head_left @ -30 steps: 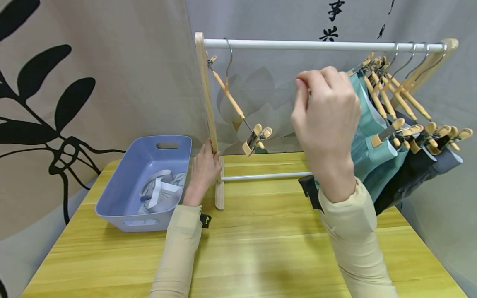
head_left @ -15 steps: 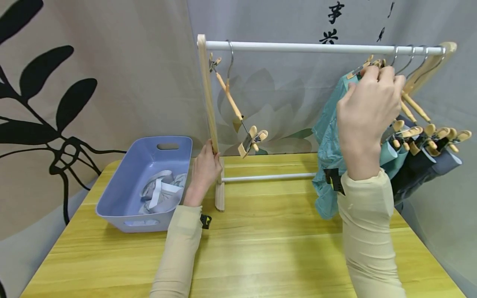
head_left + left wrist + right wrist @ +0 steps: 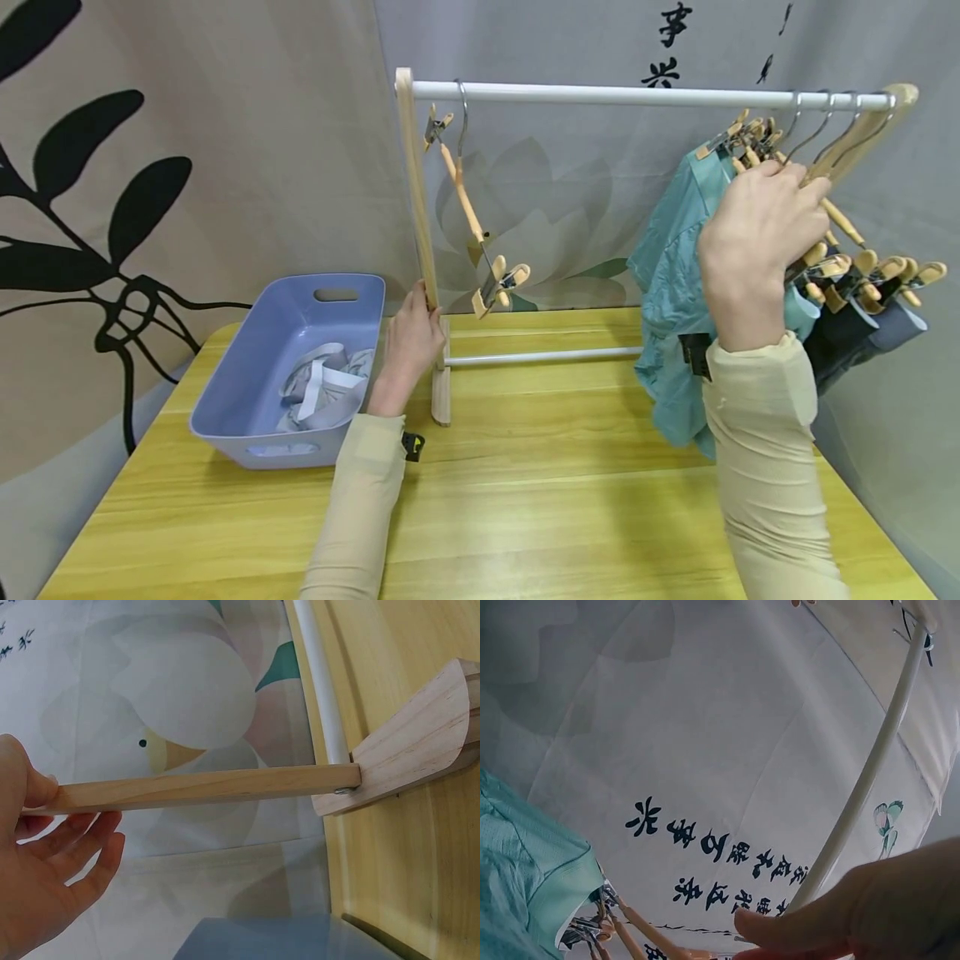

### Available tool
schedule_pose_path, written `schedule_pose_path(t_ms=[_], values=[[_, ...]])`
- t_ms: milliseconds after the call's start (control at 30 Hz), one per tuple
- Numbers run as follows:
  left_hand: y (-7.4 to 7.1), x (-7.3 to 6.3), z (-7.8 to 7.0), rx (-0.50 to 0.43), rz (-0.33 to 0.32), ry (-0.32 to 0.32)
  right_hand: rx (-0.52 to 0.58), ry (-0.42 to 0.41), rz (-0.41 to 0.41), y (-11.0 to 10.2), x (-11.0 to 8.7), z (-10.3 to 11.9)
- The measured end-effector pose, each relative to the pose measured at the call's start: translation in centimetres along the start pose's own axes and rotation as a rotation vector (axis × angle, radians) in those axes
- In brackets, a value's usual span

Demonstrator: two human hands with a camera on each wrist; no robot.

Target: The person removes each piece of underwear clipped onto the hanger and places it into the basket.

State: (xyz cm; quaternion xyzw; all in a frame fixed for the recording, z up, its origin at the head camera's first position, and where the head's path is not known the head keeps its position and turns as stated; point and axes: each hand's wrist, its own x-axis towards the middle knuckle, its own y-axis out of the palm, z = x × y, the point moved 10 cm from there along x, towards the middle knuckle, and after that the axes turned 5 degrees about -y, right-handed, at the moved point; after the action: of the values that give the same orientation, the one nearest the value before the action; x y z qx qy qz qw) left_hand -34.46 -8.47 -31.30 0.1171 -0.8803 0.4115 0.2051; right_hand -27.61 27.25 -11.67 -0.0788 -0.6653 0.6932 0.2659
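My left hand (image 3: 411, 335) grips the wooden upright (image 3: 225, 786) of a small clothes rack, thumb on one side and fingers on the other. At the rail's right end, my right hand (image 3: 765, 242) is curled at the middle of the front clip hanger, its fingertips hidden in the head view. In the right wrist view the thumb lies close to that wooden hanger (image 3: 651, 933). A teal garment (image 3: 678, 267) hangs from clips there, partly behind the forearm. Another clip hanger (image 3: 468, 204), with no garment on it, hangs near the left upright.
A blue-violet basket (image 3: 225, 400) with crumpled grey cloth (image 3: 326, 383) stands left of the rack. The white rail (image 3: 600, 94) spans the rack's top, and a lower bar (image 3: 540, 357) runs near the table (image 3: 525, 500). Dark garments (image 3: 843, 333) crowd the right end.
My right hand has moved right from mid-air to the clip hangers, then slightly lower. The teal garment has swung into fuller view. The left hanger sways a little; my left hand stays put.
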Motion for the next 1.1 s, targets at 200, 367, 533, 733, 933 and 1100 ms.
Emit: schedule_pose_path(t_ms=[200,367,533,733,933,1100], values=[[0.0,0.0,-0.1,0.010,-0.001,0.002,-0.033,0.012,0.040,0.6,0.3,-0.7],[0.0,0.0,-0.1,0.004,-0.001,-0.002,-0.025,0.022,0.023,1.2,0.5,-1.3],[0.2,0.0,-0.1,0.011,0.016,-0.004,0.045,0.061,-0.044,1.3,0.8,-1.9],[0.3,0.1,0.2,0.003,0.020,-0.020,0.132,0.067,-0.110,1.0,0.9,-2.5],[0.3,0.1,0.2,0.005,0.015,-0.016,0.190,0.058,-0.149,0.6,0.6,-2.6],[0.2,0.1,0.1,0.001,0.012,-0.012,0.190,0.030,-0.185,0.3,0.4,-2.6]])
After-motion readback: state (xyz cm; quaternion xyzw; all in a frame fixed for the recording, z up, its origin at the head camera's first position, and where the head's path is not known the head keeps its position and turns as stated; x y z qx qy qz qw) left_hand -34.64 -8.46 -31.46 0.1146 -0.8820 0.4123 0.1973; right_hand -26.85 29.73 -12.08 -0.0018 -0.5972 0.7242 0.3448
